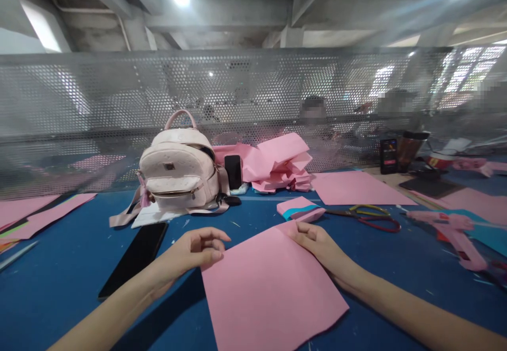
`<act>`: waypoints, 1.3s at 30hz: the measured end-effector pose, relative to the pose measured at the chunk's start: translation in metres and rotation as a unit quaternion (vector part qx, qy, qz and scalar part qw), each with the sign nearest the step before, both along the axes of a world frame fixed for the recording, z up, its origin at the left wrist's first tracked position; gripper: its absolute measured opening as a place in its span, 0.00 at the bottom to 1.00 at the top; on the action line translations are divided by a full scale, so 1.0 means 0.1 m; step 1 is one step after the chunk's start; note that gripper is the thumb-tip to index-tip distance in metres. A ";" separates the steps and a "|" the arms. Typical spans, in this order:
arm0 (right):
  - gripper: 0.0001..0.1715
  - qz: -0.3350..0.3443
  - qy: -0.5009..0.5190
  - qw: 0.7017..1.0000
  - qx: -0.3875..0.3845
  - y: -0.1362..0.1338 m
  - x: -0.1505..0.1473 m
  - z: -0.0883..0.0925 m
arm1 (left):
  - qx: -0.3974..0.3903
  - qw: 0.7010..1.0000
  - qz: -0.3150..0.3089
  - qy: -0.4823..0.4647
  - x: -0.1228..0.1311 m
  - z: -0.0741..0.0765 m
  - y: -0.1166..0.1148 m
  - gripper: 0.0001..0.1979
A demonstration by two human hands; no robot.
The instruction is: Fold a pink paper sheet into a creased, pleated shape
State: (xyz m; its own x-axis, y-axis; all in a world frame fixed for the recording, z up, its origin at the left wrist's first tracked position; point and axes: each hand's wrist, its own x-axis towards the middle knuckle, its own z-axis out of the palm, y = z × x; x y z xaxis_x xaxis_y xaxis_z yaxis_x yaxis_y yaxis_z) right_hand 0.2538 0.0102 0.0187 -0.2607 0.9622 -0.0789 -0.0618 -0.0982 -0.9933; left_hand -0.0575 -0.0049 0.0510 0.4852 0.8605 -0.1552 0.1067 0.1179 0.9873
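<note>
A pink sheet is held tilted above the blue table. My right hand pinches its upper right corner between thumb and fingers. At the sheet's upper left corner is my left hand, its fingers curled and apart, the thumb touching the sheet's edge; I see no firm grip there. Just beyond the sheet lies a small folded pink piece with a blue stripe. Scissors with yellow and red handles rest to its right.
A black phone lies left of my left hand. Behind stand a white backpack, crumpled pink paper and a perforated metal screen. Pink glue gun at right. More pink sheets lie farther back. People show dimly beyond the screen.
</note>
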 end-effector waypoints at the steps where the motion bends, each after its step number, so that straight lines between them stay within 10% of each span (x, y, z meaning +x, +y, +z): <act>1: 0.26 0.008 -0.005 1.000 -0.001 -0.03 -0.02 0.02 | -0.001 1.000 -0.001 0.006 0.00 0.00 0.00 0.15; 8: 0.27 0.137 -0.063 0.988 0.014 -0.25 -0.20 0.04 | 0.014 0.987 -0.135 0.085 0.21 -0.10 -0.23 0.16; 14: 0.25 0.233 -0.065 0.970 -0.005 -0.41 -0.34 -0.12 | 0.030 0.995 -0.083 0.042 0.45 -0.34 -0.36 0.15; 39: 0.23 0.151 -0.077 0.985 -0.016 -0.32 -0.32 -0.07 | -0.024 0.998 -0.006 -0.052 0.35 -0.52 -0.23 0.23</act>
